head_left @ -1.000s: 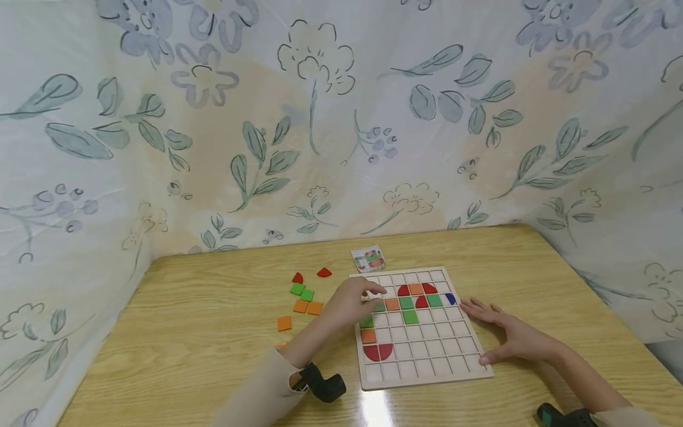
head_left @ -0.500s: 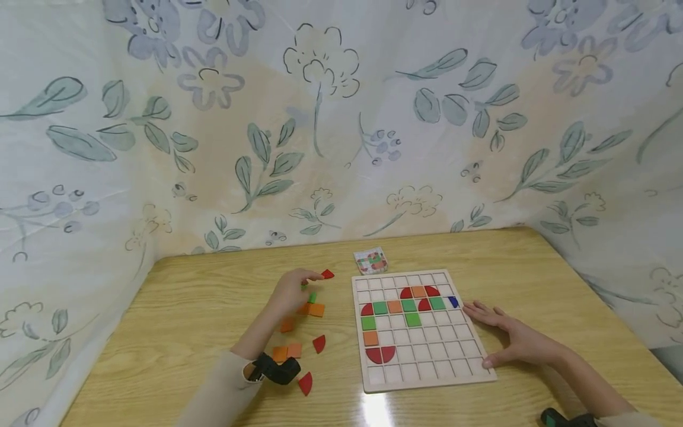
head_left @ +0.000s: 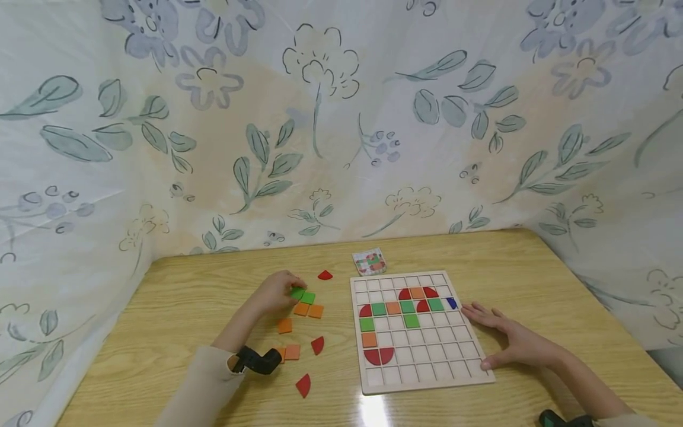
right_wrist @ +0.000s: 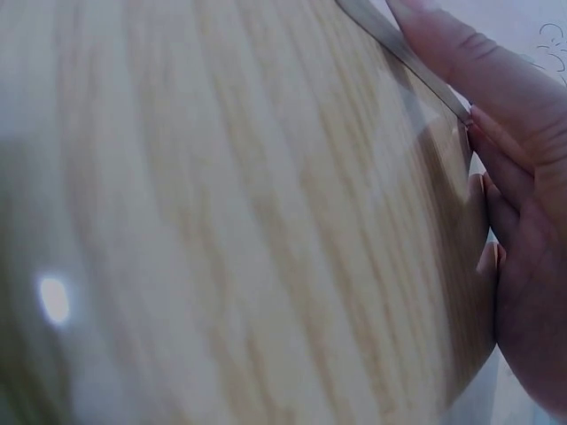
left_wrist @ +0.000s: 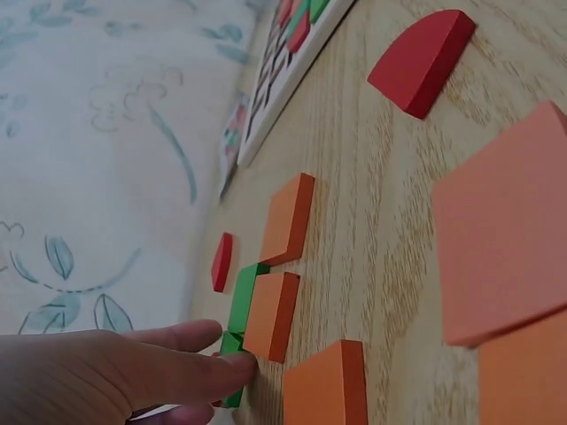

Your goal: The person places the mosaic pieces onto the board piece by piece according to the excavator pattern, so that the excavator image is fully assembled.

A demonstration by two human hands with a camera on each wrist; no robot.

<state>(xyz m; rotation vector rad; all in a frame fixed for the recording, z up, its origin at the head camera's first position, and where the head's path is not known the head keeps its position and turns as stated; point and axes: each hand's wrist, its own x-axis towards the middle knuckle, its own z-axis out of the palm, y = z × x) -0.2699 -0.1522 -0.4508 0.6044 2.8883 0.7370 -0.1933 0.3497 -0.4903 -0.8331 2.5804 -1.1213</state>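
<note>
My left hand (head_left: pixel 278 292) is over the left group of loose tiles, its fingertips right at a green square tile (head_left: pixel 297 293). In the left wrist view the thumb (left_wrist: pixel 221 372) overlaps that tile, and slivers of red show beside the fingers. I cannot tell whether they pinch a tile. Another green square tile (head_left: pixel 308 298) touches the first. My right hand (head_left: pixel 517 339) rests at the right edge of the wooden grid board (head_left: pixel 427 373), fingers extended, thumb near the lower corner. Red, orange and green tiles and a blue piece (head_left: pixel 452 303) lie on the board.
Orange square tiles (head_left: pixel 316 311) lie below the green pair, with more orange tiles (head_left: pixel 291 352) nearer me. Red quarter-circle tiles (head_left: pixel 303 385) are scattered around the group. A pattern card (head_left: pixel 369 261) sits behind the board. Floral cloth (head_left: pixel 320 148) hangs behind the table.
My left hand left the board's left side, where a red quarter-circle tile now shows, and moved left to the loose tiles, then slightly back to the green ones. The right hand stays put.
</note>
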